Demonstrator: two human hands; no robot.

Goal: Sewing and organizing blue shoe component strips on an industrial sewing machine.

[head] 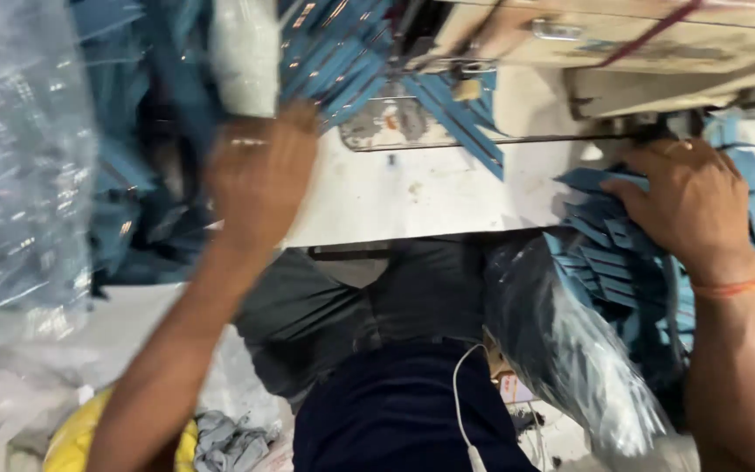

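Two hands are busy at once, and I'd keep each on its own pile. My left hand [259, 170], in the upper left of the frame, reaches up into a heap of blue fabric strips [146, 131] beside a white roll [242, 57]; it is blurred, and the fingers are turned away from me, so I cannot tell whether they have closed on anything. My right hand [688, 205], at the right edge, lies palm down on a stack of cut blue pieces [609, 258] that spills from a clear plastic bag [570, 350], fingers curled over the top pieces and pressing on them, not spread wide.

To do this well, I judge the right hand should pinch only the top piece so the stack beneath stays squared. More blue strips [456, 114] fan across the white sewing table [412, 188] at upper centre, under the machine [622, 44], well apart from both hands.
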